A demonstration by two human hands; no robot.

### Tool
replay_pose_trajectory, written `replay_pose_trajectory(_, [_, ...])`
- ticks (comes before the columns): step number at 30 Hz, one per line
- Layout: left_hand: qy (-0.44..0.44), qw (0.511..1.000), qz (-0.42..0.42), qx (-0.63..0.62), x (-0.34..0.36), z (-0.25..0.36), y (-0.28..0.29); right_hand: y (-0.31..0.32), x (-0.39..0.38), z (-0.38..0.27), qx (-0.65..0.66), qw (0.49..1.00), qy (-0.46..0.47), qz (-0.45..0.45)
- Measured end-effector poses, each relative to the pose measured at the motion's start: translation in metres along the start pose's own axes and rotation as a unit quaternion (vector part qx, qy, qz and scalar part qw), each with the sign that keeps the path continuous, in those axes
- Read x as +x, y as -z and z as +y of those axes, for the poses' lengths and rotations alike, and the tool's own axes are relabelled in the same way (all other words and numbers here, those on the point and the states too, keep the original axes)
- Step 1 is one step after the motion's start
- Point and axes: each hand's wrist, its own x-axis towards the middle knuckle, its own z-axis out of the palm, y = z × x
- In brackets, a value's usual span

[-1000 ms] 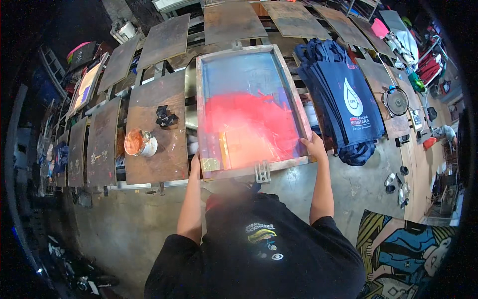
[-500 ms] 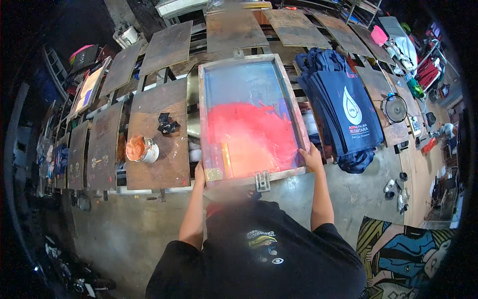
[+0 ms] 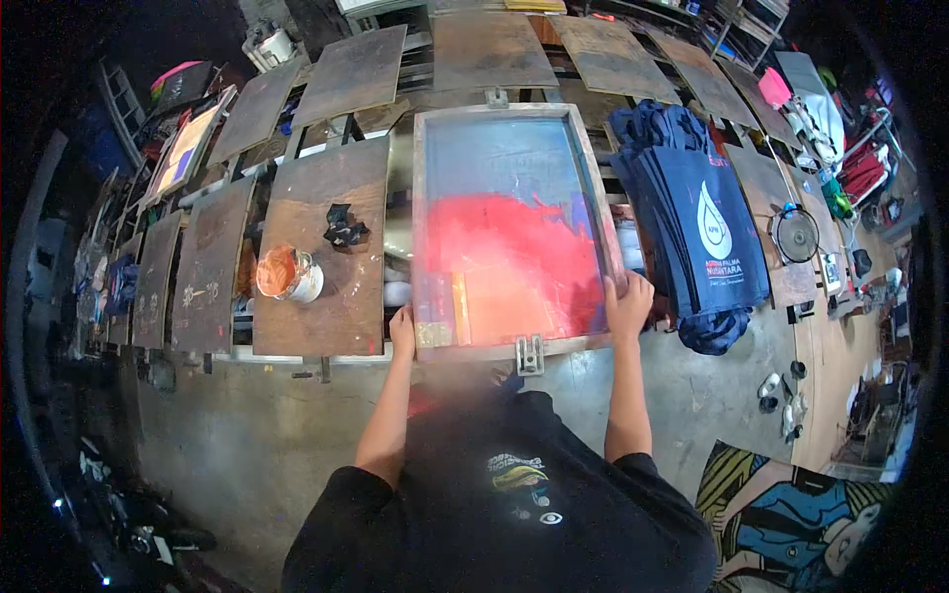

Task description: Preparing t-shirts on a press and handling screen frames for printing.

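A wooden-framed printing screen point(image 3: 514, 158) lies before me over the bench. Red ink point(image 3: 494, 227) covers much of the lower half of its mesh, with a paler orange patch near my end. My left hand point(image 3: 402, 333) is at its near left corner, closed at the frame's edge, with the fingers partly hidden. On the right side rail, close to the near corner, my right hand point(image 3: 629, 302) grips the frame with curled fingers. A metal clamp point(image 3: 530, 356) sits on the near rail between the hands. What lies beneath the screen is hidden.
On the board left of the screen stand an ink-smeared white bucket point(image 3: 290, 275) and a crumpled black scrap point(image 3: 345, 227). Navy cloth bags point(image 3: 692, 227) are stacked to the right. Beyond them is a round fan-like object point(image 3: 794, 233). More flat boards point(image 3: 494, 51) line the bench.
The whole view has shifted a little. The screen sits squarer to me than before. My right hand has moved slightly up the side rail, with its fingers more curled.
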Motion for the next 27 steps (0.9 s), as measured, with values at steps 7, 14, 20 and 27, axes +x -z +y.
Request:
replay_pose_trajectory(7, [0.029, 0.989, -0.027, -0.141, 0.01, -0.071, 0.015, -0.049, -0.049, -0.217, 0.236, 0.927, 0.049, -0.288])
replay_pose_trajectory(14, [0.173, 0.956, -0.18, -0.154, -0.053, 0.027, 0.042, -0.085, -0.11, -0.288, -0.023, 0.963, 0.208, -0.169])
replay_pose_trajectory(20, [0.094, 0.971, -0.155, -0.155, -0.048, 0.023, 0.055, -0.098, -0.103, -0.302, -0.085, 0.948, 0.172, -0.254])
replay_pose_trajectory(27, [-0.012, 0.976, -0.145, -0.162, -0.032, 0.016, 0.04, -0.066, -0.073, -0.281, -0.056, 0.926, 0.059, -0.37])
